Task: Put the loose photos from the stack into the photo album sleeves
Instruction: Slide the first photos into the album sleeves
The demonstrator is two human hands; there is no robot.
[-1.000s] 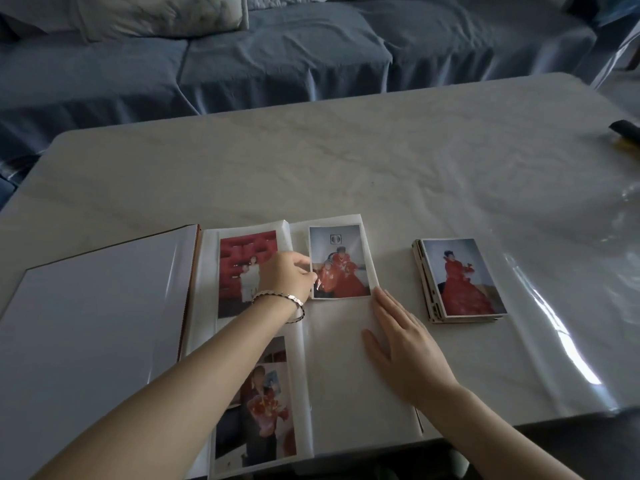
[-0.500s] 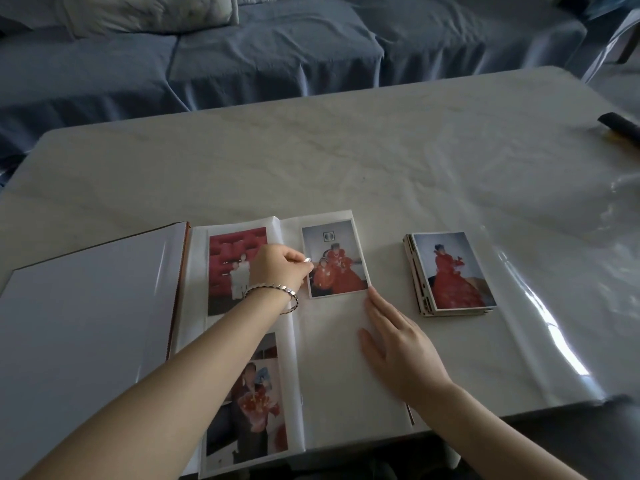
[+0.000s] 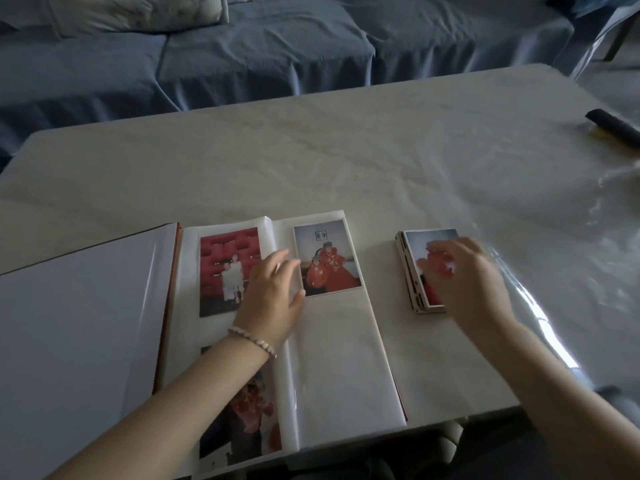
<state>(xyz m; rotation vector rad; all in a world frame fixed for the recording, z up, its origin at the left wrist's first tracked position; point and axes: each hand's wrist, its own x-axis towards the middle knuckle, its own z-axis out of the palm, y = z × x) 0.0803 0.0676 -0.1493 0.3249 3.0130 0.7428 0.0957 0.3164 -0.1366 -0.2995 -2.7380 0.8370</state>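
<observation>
My left hand [image 3: 273, 292] lay on the open album [image 3: 341, 362] at its fold. The fingers were loose and apart, holding nothing, just beside the photo [image 3: 329, 261] at the top of the right page. My right hand [image 3: 464, 278] was over the stack [image 3: 410, 271], which sat on the table [image 3: 311, 161] just right of the album. Its fingers bent down onto the top print, but through the blur I could not tell whether they gripped it.
</observation>
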